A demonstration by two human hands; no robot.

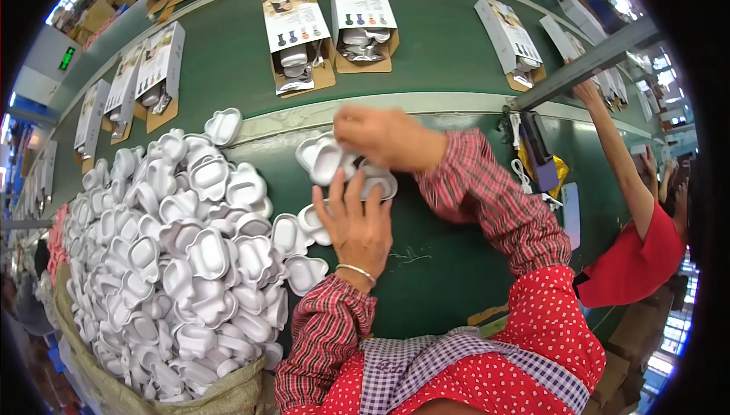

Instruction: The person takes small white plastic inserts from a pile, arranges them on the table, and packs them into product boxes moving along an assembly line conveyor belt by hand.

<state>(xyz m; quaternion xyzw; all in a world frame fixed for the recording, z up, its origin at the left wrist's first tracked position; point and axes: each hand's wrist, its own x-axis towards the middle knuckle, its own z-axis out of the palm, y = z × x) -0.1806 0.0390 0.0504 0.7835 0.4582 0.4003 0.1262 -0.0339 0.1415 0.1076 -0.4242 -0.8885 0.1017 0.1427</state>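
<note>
The person's left hand [353, 228] lies palm down just in front of me, fingers apart and fanned out, the fingertips reaching the near edge of a small cluster of glossy white plastic shells [323, 160], each a shallow, lobed tray shape. The right hand [391, 137] is bent over the back of that same cluster, fingers curled in toward the palm; it's a bit blurred, and I can't tell whether it is clamped on a shell or only near one. A thin, silvery bangle [357, 274] circles the left wrist.

The cluster sits on the dark green, smooth surface [433, 282]. A few more shells lie loose to the left of the left hand, beside a big heap of white plastic shells [201, 251], jumbled at all angles. The rim of an olive-brown woven sack [209, 400] curves along the heap's near side.

Beyond a pale metal rail [274, 122] runs a green strip [220, 57] carrying open printed white cardboard boxes [296, 23], with white parts and silvery pouches showing at their near ends. Right of the right arm lie a coiled white cable [522, 177], a crumpled yellow plastic bag [561, 171] and a flat, pale lavender box [572, 223]. Further right, a co-worker in a red sleeve [639, 259] reaches an arm toward the strip.
</note>
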